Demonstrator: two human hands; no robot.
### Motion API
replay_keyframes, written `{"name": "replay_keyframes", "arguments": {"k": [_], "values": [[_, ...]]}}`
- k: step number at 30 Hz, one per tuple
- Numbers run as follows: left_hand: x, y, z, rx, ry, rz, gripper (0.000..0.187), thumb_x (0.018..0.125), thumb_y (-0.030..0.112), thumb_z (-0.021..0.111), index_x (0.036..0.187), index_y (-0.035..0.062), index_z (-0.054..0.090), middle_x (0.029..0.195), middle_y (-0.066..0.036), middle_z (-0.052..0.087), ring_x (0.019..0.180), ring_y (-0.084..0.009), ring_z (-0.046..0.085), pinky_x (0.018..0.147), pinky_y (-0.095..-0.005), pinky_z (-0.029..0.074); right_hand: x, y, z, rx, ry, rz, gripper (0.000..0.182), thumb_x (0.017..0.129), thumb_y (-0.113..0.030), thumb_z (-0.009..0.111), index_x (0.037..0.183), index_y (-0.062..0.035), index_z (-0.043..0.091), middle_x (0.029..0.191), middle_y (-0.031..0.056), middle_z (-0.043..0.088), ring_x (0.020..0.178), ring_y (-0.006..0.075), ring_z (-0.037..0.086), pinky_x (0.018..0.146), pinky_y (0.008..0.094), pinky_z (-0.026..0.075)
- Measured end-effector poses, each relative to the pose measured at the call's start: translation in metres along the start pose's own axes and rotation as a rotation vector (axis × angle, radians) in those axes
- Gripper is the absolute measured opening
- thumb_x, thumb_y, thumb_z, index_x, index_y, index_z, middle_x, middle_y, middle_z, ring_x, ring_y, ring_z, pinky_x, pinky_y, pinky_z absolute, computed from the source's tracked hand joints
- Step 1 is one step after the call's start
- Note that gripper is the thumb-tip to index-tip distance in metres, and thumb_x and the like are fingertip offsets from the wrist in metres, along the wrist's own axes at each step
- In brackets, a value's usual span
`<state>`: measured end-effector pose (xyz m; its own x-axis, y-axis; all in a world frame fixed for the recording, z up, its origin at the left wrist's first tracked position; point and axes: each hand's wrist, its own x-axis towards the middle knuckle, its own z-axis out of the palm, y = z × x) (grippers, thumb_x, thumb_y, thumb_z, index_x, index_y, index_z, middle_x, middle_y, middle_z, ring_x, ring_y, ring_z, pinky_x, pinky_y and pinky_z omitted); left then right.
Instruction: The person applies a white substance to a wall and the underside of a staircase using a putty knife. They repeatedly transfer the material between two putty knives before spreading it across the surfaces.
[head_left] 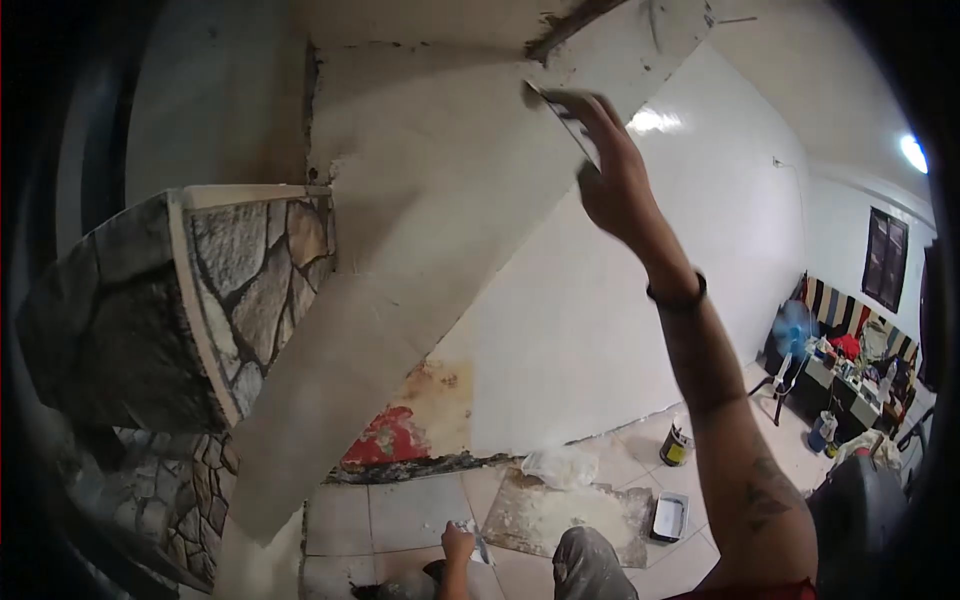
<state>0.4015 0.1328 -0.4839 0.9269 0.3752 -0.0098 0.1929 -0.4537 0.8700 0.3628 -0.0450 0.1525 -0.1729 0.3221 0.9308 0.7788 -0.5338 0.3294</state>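
My right hand (610,175) is raised high, its fingers closed round a thin, flat scraper (572,130) seen nearly edge-on. The scraper's far end overlaps the top of the long sloping plastered panel (400,260). Low in the view, my left hand (458,543) is closed on a small flat grey-white piece (483,552) whose kind I cannot tell. Below that hand are tiles, and a plaster-smeared board (570,518) lies to its right.
A stone-patterned block (250,270) juts out at left. A white wall (640,290) has a peeling red patch (390,438) at its base. On the floor are a paint can (677,443), a white tray (670,517) and a plastic bag (560,466). A cluttered table (850,385) stands at right.
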Motion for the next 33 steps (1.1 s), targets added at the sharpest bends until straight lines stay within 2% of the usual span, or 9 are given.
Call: {"name": "replay_keyframes", "arguments": {"k": [5,8,13,21,23,24,28,30,33], "values": [[-0.019,0.033,-0.025,0.073,-0.089,-0.105,0.049,0.073,0.006,0.052,0.119,-0.0074,0.044,0.111,-0.031,0.055,0.106,-0.0429,0.053,0.091,-0.0448,0.043,0.066,0.009,0.062,-0.394,-0.026,-0.243,0.058,0.065,0.012,0.045,0.118,-0.0121,0.053,0.117,0.0095,0.052,0.11,0.0332,0.049,0.086,0.0426,0.045],[-0.012,0.014,-0.013,0.059,0.023,0.005,0.04,0.069,0.015,0.06,0.102,-0.0047,0.05,0.091,-0.029,0.062,0.089,-0.0448,0.06,0.081,-0.0492,0.047,0.082,0.01,0.085,-0.508,-0.029,-0.186,0.055,0.066,0.007,0.05,0.117,-0.013,0.054,0.116,0.0091,0.052,0.107,0.0328,0.051,0.085,0.0457,0.043],[-0.004,-0.001,-0.005,0.089,0.077,0.045,0.039,0.07,0.013,0.058,0.104,-0.0038,0.049,0.091,-0.029,0.062,0.087,-0.0451,0.06,0.08,-0.0501,0.048,0.101,0.014,0.102,-0.64,0.031,-0.189,0.055,0.065,0.005,0.053,0.117,-0.0133,0.054,0.119,0.0096,0.052,0.108,0.0346,0.05,0.086,0.0469,0.042],[0.01,-0.007,-0.017,-0.274,-0.013,-0.005,0.026,0.067,0.015,0.065,0.087,-0.0024,0.063,0.082,-0.019,0.066,0.079,-0.0354,0.063,0.073,-0.0435,0.049,0.03,-0.025,0.042,-0.02,-0.233,-0.074,0.061,0.066,0.014,0.045,0.123,-0.0094,0.05,0.116,0.0149,0.052,0.11,0.0352,0.05,0.089,0.0423,0.044],[0.01,-0.005,-0.019,-0.535,-0.038,-0.134,0.022,0.068,0.012,0.068,0.084,-0.0019,0.066,0.079,-0.013,0.067,0.074,-0.0265,0.064,0.068,-0.0373,0.05,-0.029,-0.035,0.003,0.216,-0.416,0.14,0.055,0.072,0.013,0.043,0.124,-0.0043,0.048,0.12,0.0148,0.053,0.113,0.0291,0.051,0.093,0.0403,0.043],[0.007,0.001,-0.024,-0.628,-0.04,-0.14,0.022,0.069,0.01,0.068,0.087,-0.0022,0.066,0.078,-0.011,0.066,0.073,-0.023,0.063,0.067,-0.0348,0.049,-0.069,-0.054,-0.011,0.969,-0.376,0.527,0.046,0.08,0.006,0.043,0.126,-0.0004,0.047,0.126,0.0139,0.051,0.115,0.0237,0.052,0.096,0.0384,0.042],[-0.003,0.006,-0.045,-1.042,0.08,-0.243,0.019,0.076,-0.003,0.061,0.095,-0.0028,0.065,0.084,-0.007,0.065,0.072,-0.014,0.06,0.064,-0.03,0.049,-0.327,-0.058,0.009,1.032,-0.46,1.018,0.052,0.071,0.005,0.059,0.122,0.0009,0.051,0.114,0.0087,0.059,0.105,0.0205,0.056,0.09,0.0353,0.046],[-0.008,-0.008,-0.044,-1.086,0.265,-0.236,0.021,0.076,-0.003,0.061,0.096,-0.0027,0.064,0.086,-0.008,0.065,0.073,-0.0158,0.06,0.065,-0.0313,0.049,-0.447,-0.113,0.026,1.402,-0.301,1.521,0.054,0.07,0.008,0.056,0.123,0.0022,0.05,0.115,0.012,0.059,0.105,0.0242,0.057,0.091,0.0376,0.047],[-0.014,-0.043,-0.039,-1.141,0.151,-0.224,0.021,0.075,0.0,0.059,0.096,-0.0025,0.063,0.091,-0.01,0.064,0.081,-0.0212,0.061,0.071,-0.0345,0.05,-0.559,-0.186,0.036,1.96,0.104,2.049,0.057,0.067,0.011,0.051,0.123,0.0042,0.048,0.116,0.017,0.058,0.106,0.0298,0.057,0.091,0.0412,0.049]]}}
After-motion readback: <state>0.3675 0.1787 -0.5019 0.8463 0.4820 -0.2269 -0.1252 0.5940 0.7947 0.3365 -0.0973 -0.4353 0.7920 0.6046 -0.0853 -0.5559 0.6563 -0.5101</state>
